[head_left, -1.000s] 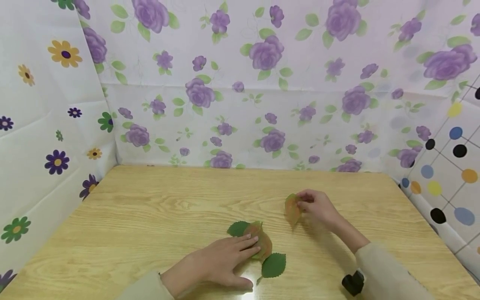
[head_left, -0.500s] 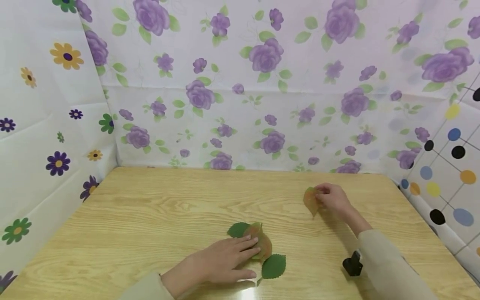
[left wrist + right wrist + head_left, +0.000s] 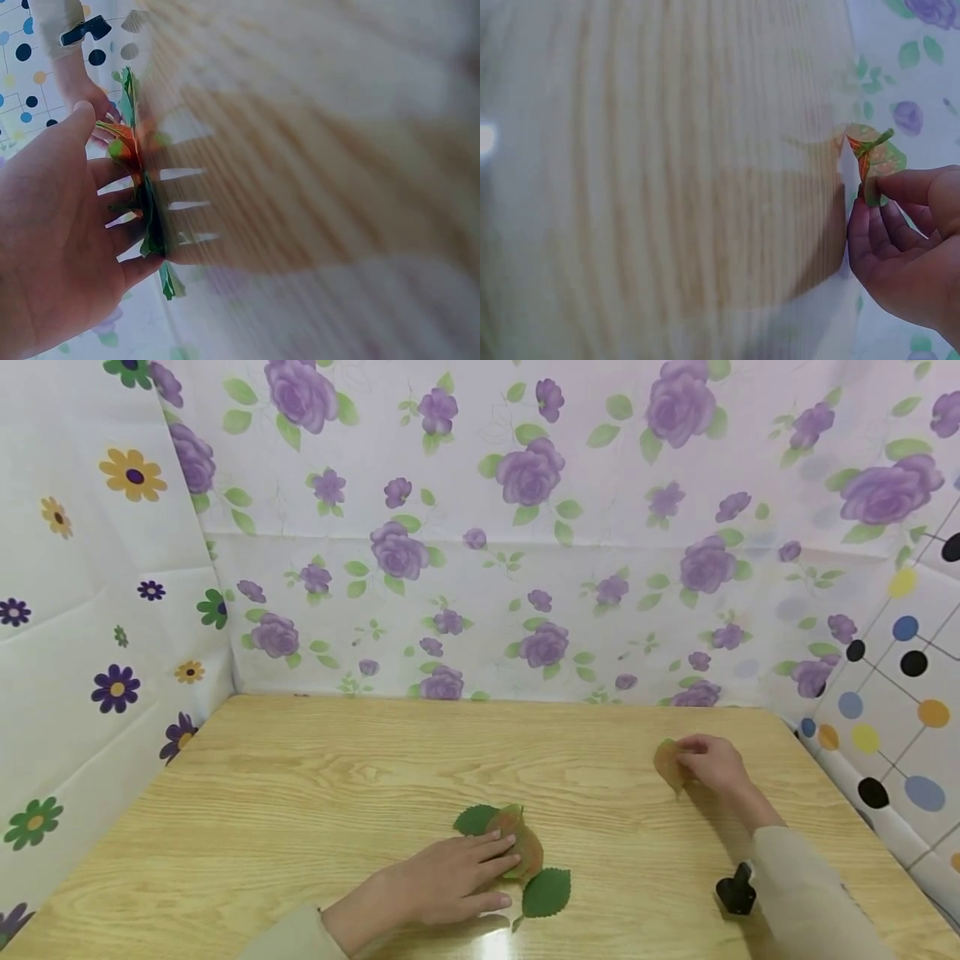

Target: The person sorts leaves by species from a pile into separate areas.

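Observation:
In the head view my left hand (image 3: 453, 877) lies with straight fingers on a small cluster of leaves on the table. Among them are orange-green leaves (image 3: 531, 852) under the fingertips, a green leaf (image 3: 475, 819) at upper left and another green leaf (image 3: 547, 892) at lower right. The left wrist view shows the leaves (image 3: 150, 210) edge-on against the fingers. At the right of the table, my right hand (image 3: 716, 767) pinches a single orange-green leaf (image 3: 667, 763) between thumb and fingers. In the right wrist view this leaf (image 3: 885, 159) stands above the thumb tip.
The wood-grain table (image 3: 337, 793) reflects light near its front edge. A floral sheet (image 3: 480, 593) hangs behind it, with patterned sheets on both sides. A small black device (image 3: 737, 892) sits at the right wrist.
My right hand has moved rightward across the table with the orange-green leaf in its pinch. The left hand stays on the leaf cluster, its thumb slightly shifted.

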`<action>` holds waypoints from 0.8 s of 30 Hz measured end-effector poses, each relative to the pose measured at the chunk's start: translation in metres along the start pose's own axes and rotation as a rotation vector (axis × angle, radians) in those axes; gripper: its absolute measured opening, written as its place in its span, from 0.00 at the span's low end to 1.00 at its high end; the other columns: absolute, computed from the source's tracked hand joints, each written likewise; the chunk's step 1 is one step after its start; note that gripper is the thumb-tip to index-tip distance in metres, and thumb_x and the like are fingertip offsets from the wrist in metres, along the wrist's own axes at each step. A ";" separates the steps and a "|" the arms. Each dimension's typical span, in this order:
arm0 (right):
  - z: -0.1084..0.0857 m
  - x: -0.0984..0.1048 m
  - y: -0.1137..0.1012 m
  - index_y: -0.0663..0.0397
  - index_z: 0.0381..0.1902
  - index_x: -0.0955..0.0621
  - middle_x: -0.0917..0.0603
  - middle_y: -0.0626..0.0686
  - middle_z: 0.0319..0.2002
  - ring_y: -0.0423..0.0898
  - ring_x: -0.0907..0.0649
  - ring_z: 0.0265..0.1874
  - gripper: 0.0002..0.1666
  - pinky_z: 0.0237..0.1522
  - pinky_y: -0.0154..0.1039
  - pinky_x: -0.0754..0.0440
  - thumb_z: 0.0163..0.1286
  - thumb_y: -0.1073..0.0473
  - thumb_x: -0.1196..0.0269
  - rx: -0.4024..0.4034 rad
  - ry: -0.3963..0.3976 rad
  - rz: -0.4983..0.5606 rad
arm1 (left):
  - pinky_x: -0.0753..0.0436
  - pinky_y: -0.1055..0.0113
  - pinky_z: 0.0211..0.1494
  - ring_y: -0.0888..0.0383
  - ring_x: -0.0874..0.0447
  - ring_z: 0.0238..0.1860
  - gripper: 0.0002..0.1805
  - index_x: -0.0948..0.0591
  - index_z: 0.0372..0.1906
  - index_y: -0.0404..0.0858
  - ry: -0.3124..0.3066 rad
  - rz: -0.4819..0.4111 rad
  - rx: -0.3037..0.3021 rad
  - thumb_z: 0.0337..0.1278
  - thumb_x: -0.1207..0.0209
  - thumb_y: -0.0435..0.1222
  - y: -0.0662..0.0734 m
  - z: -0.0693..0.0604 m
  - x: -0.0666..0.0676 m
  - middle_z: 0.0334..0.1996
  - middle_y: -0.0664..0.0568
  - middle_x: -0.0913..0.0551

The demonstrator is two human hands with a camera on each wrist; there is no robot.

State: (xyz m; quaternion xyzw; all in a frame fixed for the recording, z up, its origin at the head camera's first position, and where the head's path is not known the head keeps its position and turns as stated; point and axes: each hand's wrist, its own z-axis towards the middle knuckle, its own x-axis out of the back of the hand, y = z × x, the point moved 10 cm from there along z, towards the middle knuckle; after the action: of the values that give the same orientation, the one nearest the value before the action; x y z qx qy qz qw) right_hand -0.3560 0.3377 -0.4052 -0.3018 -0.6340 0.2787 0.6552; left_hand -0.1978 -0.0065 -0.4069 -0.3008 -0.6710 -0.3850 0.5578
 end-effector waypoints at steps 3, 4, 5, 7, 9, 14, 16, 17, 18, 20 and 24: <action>-0.001 0.004 0.003 0.76 0.53 0.25 0.23 0.74 0.49 0.65 0.22 0.47 0.19 0.39 0.43 0.18 0.69 0.66 0.43 0.012 0.008 -0.049 | 0.35 0.53 0.68 0.49 0.45 0.72 0.36 0.37 0.73 0.39 -0.001 -0.003 0.005 0.74 0.70 0.58 -0.001 0.000 0.000 0.73 0.46 0.43; -0.001 0.005 0.003 0.76 0.53 0.25 0.23 0.74 0.49 0.65 0.22 0.47 0.19 0.39 0.44 0.18 0.69 0.66 0.42 0.016 0.010 -0.062 | 0.35 0.53 0.68 0.49 0.45 0.72 0.36 0.37 0.73 0.39 -0.003 -0.005 0.006 0.74 0.71 0.58 -0.001 -0.001 0.000 0.73 0.46 0.43; -0.002 0.006 0.004 0.76 0.53 0.25 0.23 0.74 0.49 0.66 0.22 0.47 0.19 0.39 0.45 0.18 0.69 0.66 0.42 0.021 0.012 -0.074 | 0.36 0.53 0.68 0.49 0.45 0.72 0.36 0.37 0.73 0.40 -0.002 -0.009 0.008 0.74 0.71 0.58 -0.001 -0.001 0.000 0.73 0.47 0.43; -0.002 0.006 0.004 0.76 0.52 0.25 0.22 0.74 0.49 0.66 0.22 0.47 0.19 0.38 0.44 0.18 0.69 0.66 0.42 0.022 0.015 -0.083 | 0.36 0.52 0.68 0.49 0.46 0.72 0.35 0.37 0.73 0.40 0.002 -0.013 0.006 0.75 0.71 0.57 -0.001 -0.001 0.000 0.73 0.47 0.43; -0.003 0.005 0.005 0.77 0.52 0.25 0.22 0.74 0.48 0.64 0.21 0.45 0.19 0.36 0.42 0.18 0.68 0.66 0.42 0.017 0.016 -0.077 | 0.36 0.52 0.68 0.49 0.46 0.72 0.34 0.37 0.72 0.40 0.008 -0.019 -0.001 0.75 0.72 0.56 -0.001 -0.001 0.000 0.73 0.47 0.43; -0.003 0.003 0.009 0.77 0.52 0.25 0.22 0.73 0.47 0.60 0.20 0.41 0.20 0.32 0.38 0.18 0.68 0.65 0.42 -0.004 0.012 -0.063 | 0.36 0.51 0.68 0.49 0.45 0.72 0.33 0.36 0.72 0.39 0.024 -0.041 -0.025 0.76 0.71 0.54 0.000 0.000 0.002 0.72 0.45 0.42; -0.003 0.002 0.010 0.77 0.53 0.26 0.22 0.73 0.48 0.60 0.20 0.41 0.20 0.33 0.39 0.18 0.68 0.65 0.42 -0.009 0.011 -0.068 | 0.37 0.51 0.68 0.48 0.45 0.72 0.33 0.36 0.71 0.38 0.028 -0.055 -0.029 0.76 0.71 0.54 0.000 0.000 0.003 0.72 0.45 0.41; -0.003 0.002 0.010 0.77 0.53 0.26 0.22 0.73 0.47 0.60 0.20 0.42 0.20 0.34 0.39 0.18 0.68 0.64 0.41 -0.009 0.010 -0.072 | 0.37 0.51 0.68 0.48 0.44 0.71 0.33 0.35 0.71 0.38 0.031 -0.063 -0.031 0.76 0.71 0.54 -0.001 0.001 0.003 0.71 0.45 0.41; -0.003 0.002 0.009 0.77 0.52 0.25 0.22 0.73 0.47 0.60 0.20 0.42 0.21 0.34 0.40 0.18 0.68 0.64 0.41 -0.005 0.011 -0.079 | 0.37 0.51 0.68 0.48 0.44 0.71 0.33 0.35 0.71 0.38 0.034 -0.067 -0.032 0.76 0.71 0.54 -0.001 0.001 0.004 0.71 0.44 0.40; -0.003 0.002 0.008 0.77 0.52 0.25 0.21 0.73 0.47 0.61 0.20 0.42 0.21 0.34 0.40 0.18 0.68 0.64 0.41 0.004 0.013 -0.090 | 0.36 0.52 0.68 0.47 0.42 0.71 0.33 0.34 0.70 0.37 0.046 -0.077 -0.034 0.77 0.70 0.54 -0.001 0.001 0.005 0.70 0.44 0.39; -0.003 0.001 0.005 0.77 0.52 0.25 0.21 0.72 0.46 0.59 0.19 0.40 0.21 0.33 0.39 0.18 0.68 0.64 0.40 0.017 0.011 -0.090 | 0.34 0.56 0.67 0.48 0.36 0.68 0.31 0.29 0.67 0.36 0.095 -0.075 -0.040 0.78 0.70 0.51 -0.003 0.005 0.010 0.67 0.44 0.33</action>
State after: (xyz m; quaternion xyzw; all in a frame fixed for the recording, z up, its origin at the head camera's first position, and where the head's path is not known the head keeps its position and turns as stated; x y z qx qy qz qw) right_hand -0.3534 0.3415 -0.4081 -0.2686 -0.6411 0.2527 0.6731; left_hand -0.2051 -0.0045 -0.3977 -0.2679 -0.6467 -0.4329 0.5680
